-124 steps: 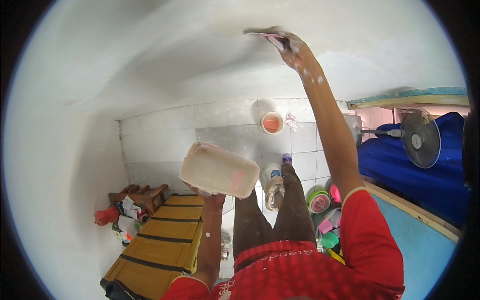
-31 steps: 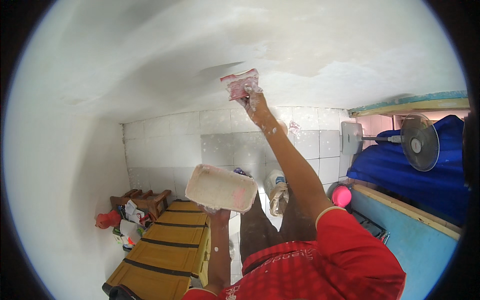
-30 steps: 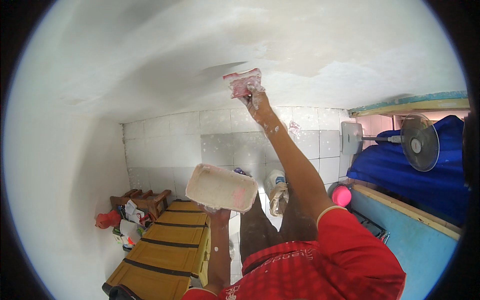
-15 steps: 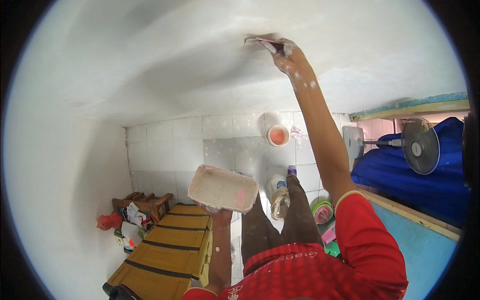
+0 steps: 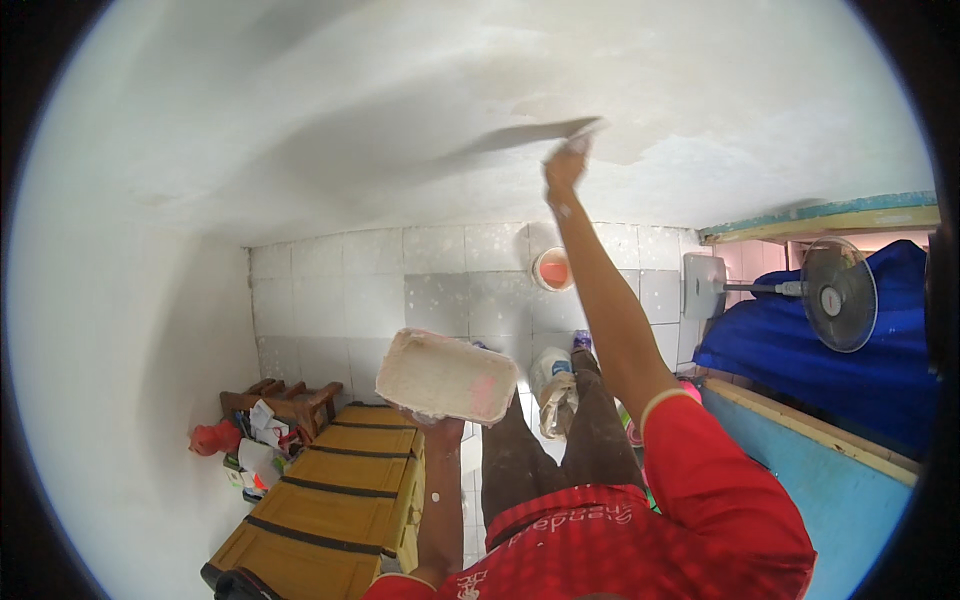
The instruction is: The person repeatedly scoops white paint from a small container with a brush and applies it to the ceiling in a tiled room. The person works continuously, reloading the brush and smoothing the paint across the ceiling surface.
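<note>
My left hand [image 5: 430,424] supports a pale rectangular tray [image 5: 440,372] from below, most of its fingers hidden under it. Whitish paste coats the tray, with a pink smear near its right end. My right hand [image 5: 567,165] reaches up to the white wall [image 5: 690,110], closed on a thin flat putty scraper [image 5: 588,129]. Motion smears the scraper and fingers; whether the blade touches the wall is unclear. A dark shadow falls left of it. Damp-looking patches show on the wall around the hand.
On the spattered tile floor stands a white bucket [image 5: 538,280], reddish inside. A white sack [image 5: 553,385] lies by my legs. Yellow-brown cabinet [image 5: 320,500] and wooden stool [image 5: 300,405] are at left. At right are a standing fan [image 5: 838,295], blue sheet [image 5: 780,345] and light-blue panel [image 5: 830,465].
My right hand has moved down and slightly right along the wall with the scraper, which has turned. The left hand and tray have stayed nearly still.
</note>
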The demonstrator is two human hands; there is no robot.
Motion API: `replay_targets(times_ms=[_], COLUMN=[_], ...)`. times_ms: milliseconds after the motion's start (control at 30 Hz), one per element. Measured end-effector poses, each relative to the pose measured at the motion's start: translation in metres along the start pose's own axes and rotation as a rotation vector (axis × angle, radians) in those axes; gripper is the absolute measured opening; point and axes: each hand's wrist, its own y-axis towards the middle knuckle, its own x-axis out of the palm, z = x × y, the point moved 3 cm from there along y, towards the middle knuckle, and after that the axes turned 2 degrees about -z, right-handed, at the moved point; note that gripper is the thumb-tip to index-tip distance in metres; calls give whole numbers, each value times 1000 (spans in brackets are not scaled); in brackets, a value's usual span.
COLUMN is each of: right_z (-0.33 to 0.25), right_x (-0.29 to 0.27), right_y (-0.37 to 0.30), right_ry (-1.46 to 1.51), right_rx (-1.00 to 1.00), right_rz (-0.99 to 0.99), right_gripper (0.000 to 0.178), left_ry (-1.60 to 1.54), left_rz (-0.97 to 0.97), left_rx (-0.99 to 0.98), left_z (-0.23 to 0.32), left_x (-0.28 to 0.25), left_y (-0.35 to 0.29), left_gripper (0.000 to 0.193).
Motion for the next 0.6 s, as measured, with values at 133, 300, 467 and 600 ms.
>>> replay_targets(times_ms=[133,300,467,600], right_z=[-125,-186,-104,-34], right_x=[53,-8,-80,-100], right_y=[-40,-108,-95,-82], right_ry=[144,716,1274,1402], right_rx=[420,25,638,966], right_rz=[-245,-870,-1213,-1030], right_gripper=[77,49,35,38], left_ry=[20,60,539,-229], left_rz=[-2,-31,88,-177], left_rx=[-2,7,157,6], left_z=[0,-1,-9,-21], left_x=[1,-6,-19,6], left_y=[-8,-18,-2,11], left_gripper=[76,76,72,74])
